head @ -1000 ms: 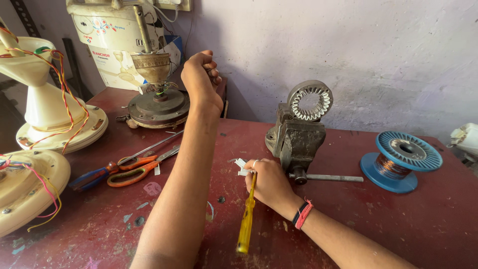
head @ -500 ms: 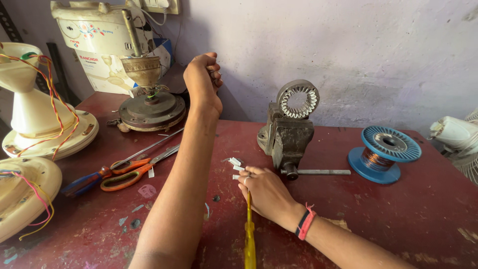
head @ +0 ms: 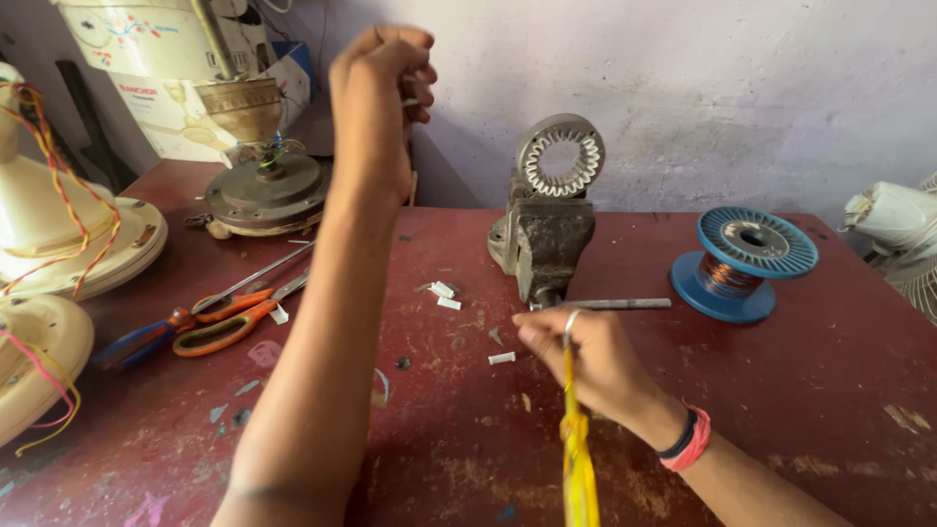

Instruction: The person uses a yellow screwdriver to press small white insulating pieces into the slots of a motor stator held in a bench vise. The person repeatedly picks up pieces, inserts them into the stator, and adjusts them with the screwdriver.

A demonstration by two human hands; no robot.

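My left hand (head: 381, 88) is raised high in front of the wall, its fingers closed on a small white strip (head: 411, 101). My right hand (head: 590, 356) rests low on the red table (head: 830, 390), gripping a yellow-handled screwdriver (head: 578, 459) whose handle points toward me. Just beyond this hand stands a grey bench vise (head: 542, 244) clamping a round motor stator (head: 560, 156). A metal vise handle bar (head: 625, 304) lies beside my right fingers. Small white strips (head: 444, 291) lie scattered on the table between my arms.
A blue spool of copper wire (head: 744, 262) sits at the right. Orange scissors (head: 234, 322) and a blue-handled screwdriver (head: 146, 337) lie at the left. Cream fan bases (head: 68, 244) with red wires, a fan motor stand (head: 265, 190) and a white fan part (head: 898, 220) ring the table.
My right hand with the screwdriver has drawn back from the white strips toward me and to the right. My left hand stays raised and closed.
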